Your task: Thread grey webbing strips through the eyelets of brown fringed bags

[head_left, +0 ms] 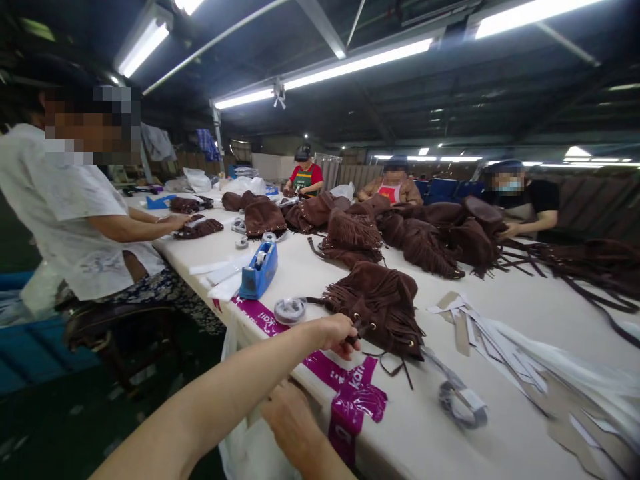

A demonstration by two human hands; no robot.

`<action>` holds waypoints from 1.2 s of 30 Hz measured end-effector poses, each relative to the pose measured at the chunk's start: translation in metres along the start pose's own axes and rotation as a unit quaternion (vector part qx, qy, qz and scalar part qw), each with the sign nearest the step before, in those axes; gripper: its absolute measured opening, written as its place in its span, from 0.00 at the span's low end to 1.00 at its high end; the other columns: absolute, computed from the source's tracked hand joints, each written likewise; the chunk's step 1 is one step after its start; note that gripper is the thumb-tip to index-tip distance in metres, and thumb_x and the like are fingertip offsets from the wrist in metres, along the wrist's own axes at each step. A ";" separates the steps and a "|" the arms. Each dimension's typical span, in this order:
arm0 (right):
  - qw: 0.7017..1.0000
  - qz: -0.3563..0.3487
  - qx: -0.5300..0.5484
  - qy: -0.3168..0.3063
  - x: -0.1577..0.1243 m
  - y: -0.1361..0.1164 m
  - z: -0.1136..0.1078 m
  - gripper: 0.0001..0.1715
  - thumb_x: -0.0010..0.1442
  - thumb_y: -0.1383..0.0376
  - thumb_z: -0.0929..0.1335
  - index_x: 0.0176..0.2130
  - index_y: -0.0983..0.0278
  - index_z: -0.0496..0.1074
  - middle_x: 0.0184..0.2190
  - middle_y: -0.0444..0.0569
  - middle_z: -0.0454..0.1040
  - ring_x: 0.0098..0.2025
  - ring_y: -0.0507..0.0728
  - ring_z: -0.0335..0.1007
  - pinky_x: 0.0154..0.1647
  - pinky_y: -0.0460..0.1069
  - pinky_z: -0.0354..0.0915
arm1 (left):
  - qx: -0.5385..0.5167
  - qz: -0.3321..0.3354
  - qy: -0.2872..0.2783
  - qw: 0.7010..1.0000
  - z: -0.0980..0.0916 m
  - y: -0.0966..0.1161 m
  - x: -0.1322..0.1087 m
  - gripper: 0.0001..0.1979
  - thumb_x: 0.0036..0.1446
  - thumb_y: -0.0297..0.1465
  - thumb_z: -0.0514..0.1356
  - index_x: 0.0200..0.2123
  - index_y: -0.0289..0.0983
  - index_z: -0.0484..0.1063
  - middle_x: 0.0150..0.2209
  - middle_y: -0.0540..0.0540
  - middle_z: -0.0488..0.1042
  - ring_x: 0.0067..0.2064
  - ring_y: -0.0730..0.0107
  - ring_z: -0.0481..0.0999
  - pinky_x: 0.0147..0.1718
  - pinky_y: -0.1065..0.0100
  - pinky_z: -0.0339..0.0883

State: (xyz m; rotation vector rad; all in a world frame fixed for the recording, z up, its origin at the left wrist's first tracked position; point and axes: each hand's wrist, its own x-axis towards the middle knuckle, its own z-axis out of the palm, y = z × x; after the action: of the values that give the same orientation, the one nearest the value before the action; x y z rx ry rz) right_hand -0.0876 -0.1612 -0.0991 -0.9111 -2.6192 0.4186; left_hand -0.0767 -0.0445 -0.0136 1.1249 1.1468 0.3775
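Note:
A dark brown fringed drawstring bag lies on its side on the table, its eyeleted mouth toward me. My left hand is closed at that mouth, gripping its edge or cord; the exact part is hidden. Thin cords trail from the bag onto the tabletop. Lower down, my right hand is at the table's front edge, beneath my left forearm. Its fingers are mostly hidden, so what they hold cannot be made out. A roll of clear tape lies just left of the bag.
A blue tape dispenser stands near the left edge. Purple printed tape runs along the table's border. More brown bags are heaped behind. Paper strips and a grey strap coil lie right. Several co-workers surround the table, one close left.

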 end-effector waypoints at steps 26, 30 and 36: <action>0.737 0.398 0.435 0.331 -0.068 0.122 -0.113 0.13 0.45 0.57 0.65 0.31 0.61 0.66 0.19 0.40 0.63 0.19 0.52 0.60 0.17 0.45 0.56 | -0.091 0.031 0.106 0.990 0.018 0.028 -0.012 0.08 0.59 0.25 0.54 0.27 0.33 0.63 0.20 0.49 0.69 0.16 0.80 0.62 0.21 0.76 0.66; 0.703 0.388 0.461 0.380 -0.048 0.134 -0.100 0.16 0.47 0.51 0.65 0.30 0.60 0.63 0.21 0.42 0.65 0.21 0.55 0.63 0.21 0.47 0.59 | -0.085 0.043 0.134 0.986 0.023 0.011 -0.012 0.04 0.57 0.26 0.55 0.31 0.37 0.60 0.21 0.51 0.70 0.18 0.77 0.66 0.23 0.74 0.67; 0.654 0.354 0.529 0.408 -0.040 0.133 -0.088 0.20 0.44 0.48 0.64 0.30 0.60 0.61 0.20 0.40 0.62 0.20 0.53 0.62 0.21 0.47 0.59 | -0.050 0.040 0.169 0.984 0.023 -0.007 -0.010 0.07 0.54 0.29 0.57 0.29 0.39 0.59 0.21 0.52 0.69 0.18 0.75 0.67 0.18 0.76 0.58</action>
State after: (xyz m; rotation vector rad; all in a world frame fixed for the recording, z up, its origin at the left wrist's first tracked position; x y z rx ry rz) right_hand 0.0496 -0.0721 -0.0785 -1.1742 -0.7929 1.1852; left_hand -0.0629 -0.0669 -0.0143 1.0451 1.3654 0.7013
